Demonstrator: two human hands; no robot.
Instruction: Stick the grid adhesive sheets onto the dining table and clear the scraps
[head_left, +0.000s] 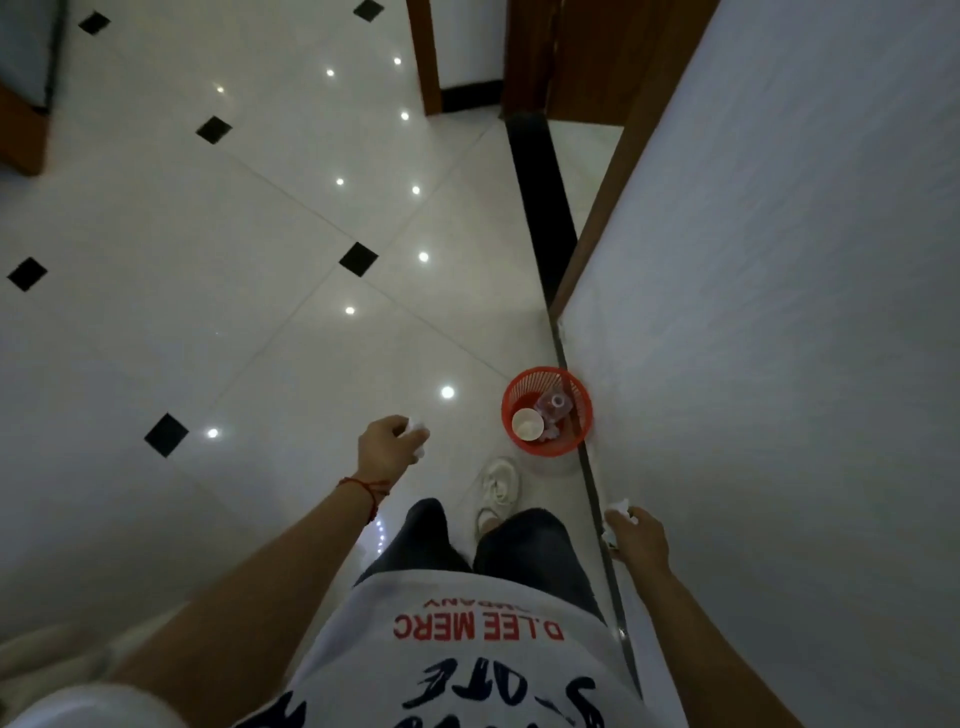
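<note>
Both hands, left hand (387, 446) and right hand (638, 535), clutch white scraps (417, 427) near red basket (546, 410) beside wall (779, 364).

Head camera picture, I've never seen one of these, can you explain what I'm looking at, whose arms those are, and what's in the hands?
There is no machine here. A person wears a wide-angle camera on the head, looking down, so you see their own shirt, legs, a white shoe and both arms. They stand on a glossy white tiled floor beside a white wall. The left hand grips a crumpled white scrap. The right hand grips another white scrap. Ahead, by the wall, a red mesh wastebasket stands on the floor, already holding a paper cup and some clear rubbish. The scraps are probably headed there.
</note>
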